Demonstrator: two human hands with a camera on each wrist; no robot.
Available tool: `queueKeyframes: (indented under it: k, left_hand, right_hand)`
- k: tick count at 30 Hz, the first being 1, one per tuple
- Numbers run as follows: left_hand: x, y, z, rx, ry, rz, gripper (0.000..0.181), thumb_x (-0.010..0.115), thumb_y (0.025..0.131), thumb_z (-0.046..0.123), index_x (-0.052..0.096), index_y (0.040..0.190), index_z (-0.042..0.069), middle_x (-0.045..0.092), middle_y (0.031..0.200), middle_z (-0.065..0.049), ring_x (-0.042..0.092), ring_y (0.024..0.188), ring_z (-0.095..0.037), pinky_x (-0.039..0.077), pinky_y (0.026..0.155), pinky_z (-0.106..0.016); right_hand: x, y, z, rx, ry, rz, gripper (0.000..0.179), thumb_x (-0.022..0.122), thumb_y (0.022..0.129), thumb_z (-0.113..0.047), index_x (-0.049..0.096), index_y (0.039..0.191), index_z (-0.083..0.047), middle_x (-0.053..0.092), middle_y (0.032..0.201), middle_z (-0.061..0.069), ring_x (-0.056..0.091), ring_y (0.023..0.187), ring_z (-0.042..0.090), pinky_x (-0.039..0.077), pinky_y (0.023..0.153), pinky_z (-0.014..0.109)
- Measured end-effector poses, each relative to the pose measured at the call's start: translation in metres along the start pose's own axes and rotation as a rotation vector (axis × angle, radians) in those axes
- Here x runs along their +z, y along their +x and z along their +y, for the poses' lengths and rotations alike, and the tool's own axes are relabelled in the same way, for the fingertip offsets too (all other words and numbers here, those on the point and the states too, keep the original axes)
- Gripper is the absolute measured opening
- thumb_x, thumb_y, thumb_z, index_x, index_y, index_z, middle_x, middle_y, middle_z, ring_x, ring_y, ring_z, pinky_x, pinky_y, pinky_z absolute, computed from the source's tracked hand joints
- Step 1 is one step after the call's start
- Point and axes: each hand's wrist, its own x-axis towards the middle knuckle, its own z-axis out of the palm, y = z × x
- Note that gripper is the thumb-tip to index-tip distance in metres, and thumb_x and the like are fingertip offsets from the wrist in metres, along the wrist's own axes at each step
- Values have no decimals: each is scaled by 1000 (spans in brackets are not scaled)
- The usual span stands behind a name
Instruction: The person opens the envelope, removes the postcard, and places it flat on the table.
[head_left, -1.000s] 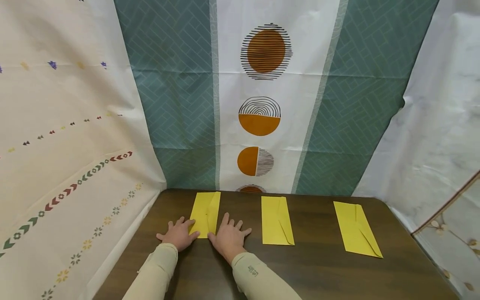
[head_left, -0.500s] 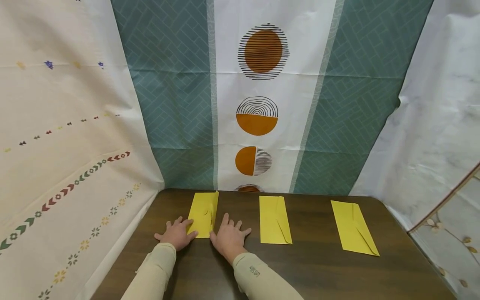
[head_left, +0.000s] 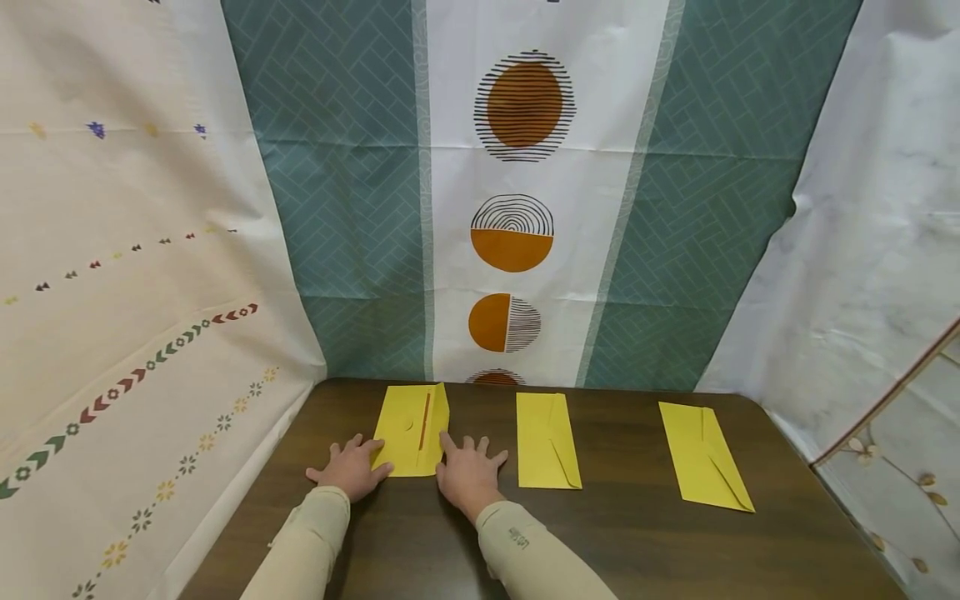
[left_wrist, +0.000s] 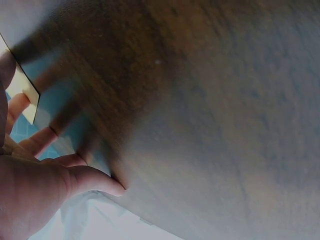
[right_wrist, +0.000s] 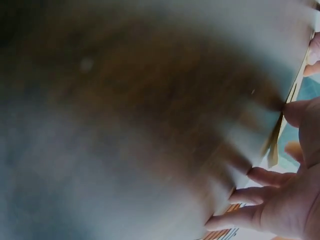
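On the left part of the table lies a yellow envelope (head_left: 396, 421), its long flap (head_left: 437, 421) swung out to the right. A thin red strip (head_left: 425, 421) shows along the flap side. My left hand (head_left: 350, 472) is spread, with thumb and index finger on the envelope's left edge; the left wrist view catches the envelope's corner (left_wrist: 31, 97) beside the fingers. My right hand (head_left: 471, 477), fingers also spread, touches the flap's outer edge. In the right wrist view the thumb of my right hand (right_wrist: 295, 195) meets the envelope's edge.
Two more yellow envelopes, a middle one (head_left: 543, 450) and a right one (head_left: 705, 458), lie flap side up with flaps folded over. The dark wooden table (head_left: 615, 533) ends at a patterned cloth backdrop (head_left: 375, 208), with a pale cloth (head_left: 150, 433) along the left.
The left envelope's flap has lifted and folded out to the right, uncovering the red strip. My right hand has shifted right with it, while my left hand has stayed at the envelope's left edge.
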Motion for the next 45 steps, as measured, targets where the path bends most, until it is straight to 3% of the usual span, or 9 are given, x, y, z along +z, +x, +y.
queueKeyframes:
  k: [7,14,21,27,31,35,41,45]
  left_hand:
    - [1,2,-4,2,1,11,63,69,100,50,58,154,19,40,167,-28,23,153,-69,15,100,-100]
    - [0,-2,0,-1,-10,19,60,71,100,46,59,152,18,41,166,-28,24,152,-69,16,100,-99]
    - [1,-3,4,16,-2,28,60,70,100,47,59,152,18,41,166,-28,24,152,-69,15,100,-100]
    - [4,-1,5,23,57,72,64,70,98,52,63,147,12,49,160,-28,39,146,-65,24,99,-98]
    - [10,4,16,55,106,164,75,73,93,59,63,144,4,54,155,-28,52,138,-57,32,98,-94]
    - [15,8,35,83,113,219,84,75,90,60,58,148,2,53,156,-29,52,139,-55,31,100,-93]
    - [19,9,55,59,97,201,83,77,91,54,53,153,4,48,160,-29,49,140,-61,26,104,-94]
    - [18,10,62,26,85,184,78,78,93,46,53,153,3,48,158,-31,54,131,-66,33,100,-92]
  right_hand:
    - [0,4,6,-16,-13,-53,46,60,106,-48,64,149,-33,54,159,15,43,152,52,32,110,86]
    - [-9,9,15,-35,-9,-137,55,60,103,-57,59,154,-35,47,167,15,34,155,57,27,112,88]
    - [-12,14,24,-37,14,-171,60,59,101,-62,56,156,-37,41,171,14,28,158,58,20,114,89]
    - [-7,18,23,-33,42,-188,60,61,100,-63,56,155,-38,40,172,12,26,159,57,17,113,91]
    - [-4,22,22,-23,33,-184,60,62,99,-64,58,153,-39,41,171,11,26,159,56,19,111,92]
    - [-3,24,23,-18,20,-194,61,61,99,-65,58,154,-39,41,171,11,27,159,56,19,111,92]
    - [-4,23,22,-19,13,-194,61,60,98,-66,58,153,-40,42,171,11,28,159,56,20,111,92]
    - [-6,22,21,-19,7,-189,61,61,99,-67,58,153,-41,42,171,10,29,159,56,21,111,91]
